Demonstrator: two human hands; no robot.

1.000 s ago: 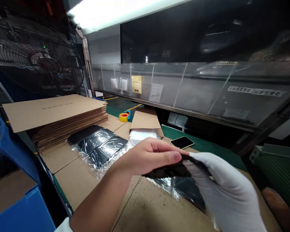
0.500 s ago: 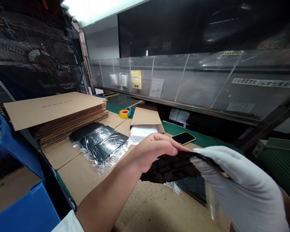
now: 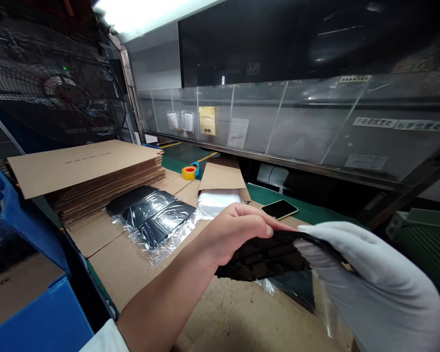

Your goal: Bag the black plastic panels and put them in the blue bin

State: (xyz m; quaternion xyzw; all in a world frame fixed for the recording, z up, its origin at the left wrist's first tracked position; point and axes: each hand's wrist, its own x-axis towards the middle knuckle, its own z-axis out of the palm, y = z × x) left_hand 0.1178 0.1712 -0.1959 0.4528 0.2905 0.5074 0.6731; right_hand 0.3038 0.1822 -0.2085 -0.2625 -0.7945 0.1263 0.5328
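Note:
My bare left hand (image 3: 238, 227) grips the near-left end of a thin black panel (image 3: 267, 256), whose underside has blocky raised shapes. The white-gloved right hand (image 3: 348, 259) pinches the panel's right end, thumb below and fingers on top. The panel is tilted above the cardboard-covered bench; its upper face is mostly out of sight. Beneath it lies a dark flat piece in a clear plastic bag (image 3: 297, 288), partly hidden by the panel and the glove. To the left, several flat black pieces in clear bags (image 3: 157, 212) rest on the cardboard.
A stack of flat cardboard (image 3: 91, 161) stands at the left, beside a blue bin (image 3: 40, 318). Toward the back are yellow tape (image 3: 188, 172), a cardboard sleeve (image 3: 222, 175) holding clear bags (image 3: 220, 200), and a phone (image 3: 279, 209). A metal-edged rack (image 3: 264, 156) spans the back.
Both hands and the black panel have shifted very slightly to the right. Their hold on the panel looks the same.

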